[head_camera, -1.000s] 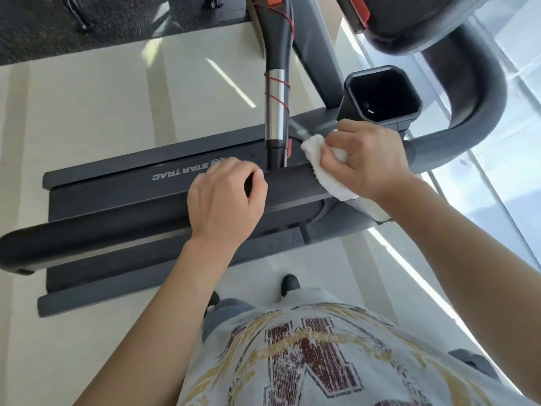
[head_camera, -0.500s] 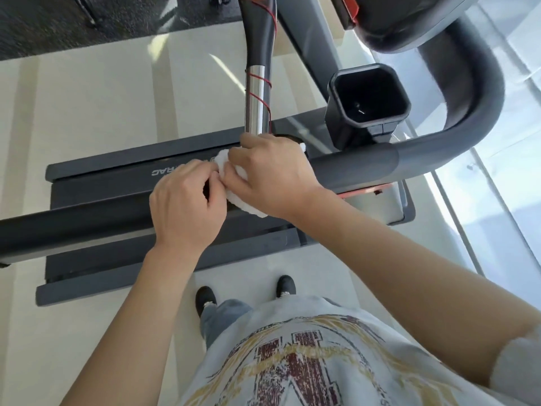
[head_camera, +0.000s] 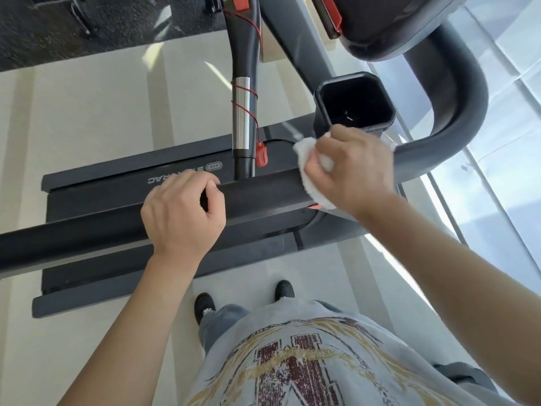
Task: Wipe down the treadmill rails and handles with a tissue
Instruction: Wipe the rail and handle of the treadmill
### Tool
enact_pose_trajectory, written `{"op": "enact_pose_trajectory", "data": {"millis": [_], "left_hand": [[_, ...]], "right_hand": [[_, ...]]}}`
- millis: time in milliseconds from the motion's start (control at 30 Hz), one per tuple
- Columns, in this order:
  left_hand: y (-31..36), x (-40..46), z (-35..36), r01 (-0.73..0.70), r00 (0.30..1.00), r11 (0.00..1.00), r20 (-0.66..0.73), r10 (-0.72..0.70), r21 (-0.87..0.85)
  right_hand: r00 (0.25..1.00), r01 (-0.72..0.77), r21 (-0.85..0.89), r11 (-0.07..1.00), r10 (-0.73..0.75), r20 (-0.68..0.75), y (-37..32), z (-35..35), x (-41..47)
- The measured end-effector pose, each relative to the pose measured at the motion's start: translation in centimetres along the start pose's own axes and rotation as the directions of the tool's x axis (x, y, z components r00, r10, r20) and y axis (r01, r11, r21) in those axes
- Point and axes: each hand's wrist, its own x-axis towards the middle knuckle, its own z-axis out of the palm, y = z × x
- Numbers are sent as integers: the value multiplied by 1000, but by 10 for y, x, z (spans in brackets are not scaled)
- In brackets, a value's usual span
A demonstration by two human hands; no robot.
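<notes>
tissue point(head_camera: 310, 174) on rail point(head_camera: 263, 194), cupholder point(head_camera: 354, 104) behind

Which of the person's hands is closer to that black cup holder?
Right. The right hand, gripping the white tissue, sits just below the black cup holder; the left hand grips the black rail farther left.

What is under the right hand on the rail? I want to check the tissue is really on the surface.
A white tissue lies under the right hand, wrapped over the black rail. Its edges show at the fingers and below the palm; the hand covers its middle and the rail beneath.
</notes>
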Motion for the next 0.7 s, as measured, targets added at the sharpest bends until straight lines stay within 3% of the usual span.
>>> {"op": "enact_pose_trajectory", "data": {"millis": [167, 267, 433, 567, 700], "left_hand": [[-1, 0, -5, 11, 999, 1000, 51, -10, -27], [-7, 0, -12, 56, 994, 994, 96, -47, -96], [-23, -1, -33, -2, 963, 977, 262, 59, -213], [-48, -3, -49, 72, 952, 975, 305, -4, -211], [-61, -3, -54, 52, 948, 980, 318, 11, -190]], "right_hand": [[989, 145, 229, 963, -150, 9, -97, 37, 11], [985, 170, 269, 948, -172, -14, -123, 47, 16], [964, 244, 237, 940, -261, 45, -86, 36, 7], [984, 179, 91, 980, -180, 5, -32, 19, 3], [994, 98, -2, 995, -98, -43, -23, 16, -2]]}}
